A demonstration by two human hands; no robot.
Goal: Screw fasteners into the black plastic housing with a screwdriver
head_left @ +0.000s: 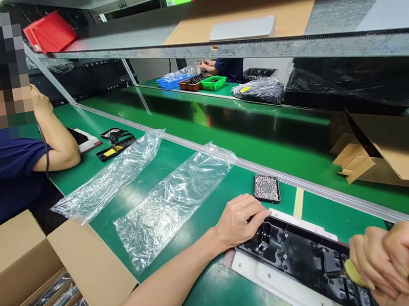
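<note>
My left hand (238, 220) rests on the near end of a long black plastic housing (302, 256), fingers pressing its edge. The housing lies on a white fixture plate (283, 285) on the green table. My right hand (404, 266) is closed around a tool with a yellowish handle (352, 273), its tip down on the housing's right part. A small black tray of tiny silver screws (266, 188) sits just beyond my left hand.
Two clear plastic bags (170, 205) lie on the green mat (212, 296). An open cardboard box (23, 285) with bagged black parts is at the lower left. A co-worker in blue (1, 169) sits to the left. Folded cardboard (394, 154) is at the right. Coloured bins (201, 82) stand beyond the conveyor.
</note>
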